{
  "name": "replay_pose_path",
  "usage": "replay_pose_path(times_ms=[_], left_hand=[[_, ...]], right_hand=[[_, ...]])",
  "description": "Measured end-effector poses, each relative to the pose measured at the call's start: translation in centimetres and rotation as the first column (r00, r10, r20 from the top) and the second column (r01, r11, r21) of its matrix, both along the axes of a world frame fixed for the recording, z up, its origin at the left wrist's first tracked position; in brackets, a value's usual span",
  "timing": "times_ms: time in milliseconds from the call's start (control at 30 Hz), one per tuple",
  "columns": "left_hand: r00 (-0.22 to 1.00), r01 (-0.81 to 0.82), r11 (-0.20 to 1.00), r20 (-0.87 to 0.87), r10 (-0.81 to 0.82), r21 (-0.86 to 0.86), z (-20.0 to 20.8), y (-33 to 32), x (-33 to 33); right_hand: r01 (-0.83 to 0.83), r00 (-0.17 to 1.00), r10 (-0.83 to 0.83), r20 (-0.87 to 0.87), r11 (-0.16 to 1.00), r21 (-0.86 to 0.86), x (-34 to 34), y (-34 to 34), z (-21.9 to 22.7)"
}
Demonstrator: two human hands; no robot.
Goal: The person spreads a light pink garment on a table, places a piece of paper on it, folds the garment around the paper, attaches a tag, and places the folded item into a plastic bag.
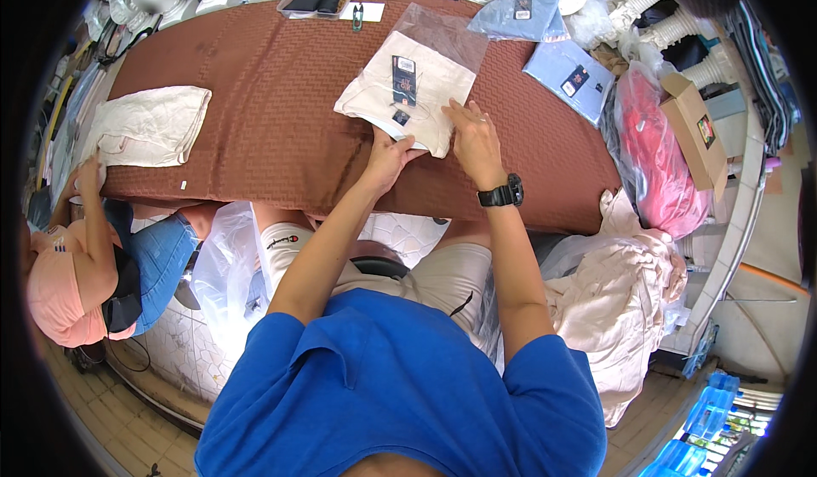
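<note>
A folded beige garment point(434, 68) with dark hang tags lies in front of me, its far end inside a clear plastic bag point(442, 30). My left hand point(391, 160) is closed on the garment's near edge, thumb on top and the other fingers partly hidden under it. A white layer shows along that edge. At the right side, my right hand point(478, 143) rests its fingertips on the garment, fingers apart. A dark watch point(502, 192) is on my right wrist.
A brown cloth covers the table point(281, 94). Bagged blue garments point(572, 81) lie at the far right, near a pink bundle point(651, 145) and cardboard box point(694, 132). Thread snips point(357, 17) lie at the back. A co-worker point(85, 264) handles a beige garment point(157, 124) at left.
</note>
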State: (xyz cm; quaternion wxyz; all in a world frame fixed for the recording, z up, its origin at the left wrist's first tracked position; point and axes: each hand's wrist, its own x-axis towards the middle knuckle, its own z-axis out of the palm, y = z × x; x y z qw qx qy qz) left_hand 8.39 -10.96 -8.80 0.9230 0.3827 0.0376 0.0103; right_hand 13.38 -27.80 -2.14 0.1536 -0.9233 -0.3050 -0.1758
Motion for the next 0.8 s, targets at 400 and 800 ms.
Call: replay_pose_path(times_ms=[400, 800], left_hand=[[0.996, -0.084, 0.995, 0.001, 0.084, -0.047, 2.0, -1.2, 0.9], [0.998, -0.067, 0.998, 0.004, 0.067, 0.005, 0.5, -1.2, 1.1]], right_hand=[[-0.019, 1.000, 0.021, -0.006, 0.978, 0.208, -3.1, 0.4, 1.0], [-0.013, 0.977, 0.027, 0.211, 0.997, -0.071, -0.1, 4.3, 0.5]])
